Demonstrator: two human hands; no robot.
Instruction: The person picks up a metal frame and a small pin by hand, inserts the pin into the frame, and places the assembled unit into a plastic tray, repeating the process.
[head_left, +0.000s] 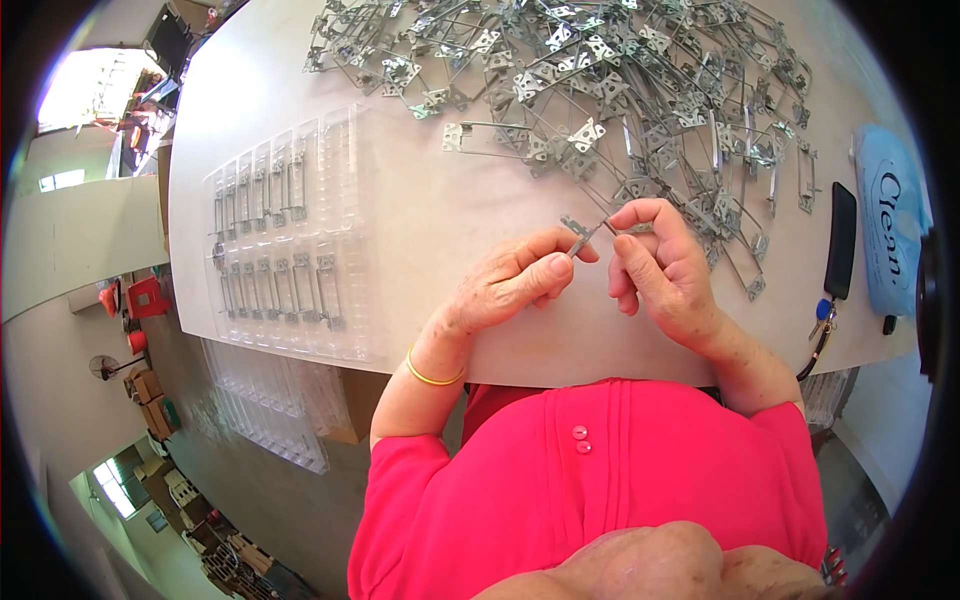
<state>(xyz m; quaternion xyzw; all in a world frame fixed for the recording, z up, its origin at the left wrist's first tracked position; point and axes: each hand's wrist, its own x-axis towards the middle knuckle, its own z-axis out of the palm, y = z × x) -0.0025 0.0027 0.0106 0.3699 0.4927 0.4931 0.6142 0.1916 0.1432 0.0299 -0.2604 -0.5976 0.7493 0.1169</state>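
Observation:
My left hand [518, 280] pinches one end of a small metal bracket [578, 232] between thumb and fingers, just above the table's near edge. Close on its right, my right hand [660, 262] has thumb and forefinger closed at the bracket's thin rod. The two hands are a short gap apart. Beyond them lies a large pile of metal brackets [600, 80] with wire rods. To the left, a clear plastic tray [345, 220] holds two rows of similar brackets standing in its slots.
At the right are a black case [842, 240], a blue plastic packet [888, 220] and keys [824, 310] on a strap. More clear trays [275, 410] sit below the white table [420, 215] at the left. A fan [103, 367] and boxes stand farther off.

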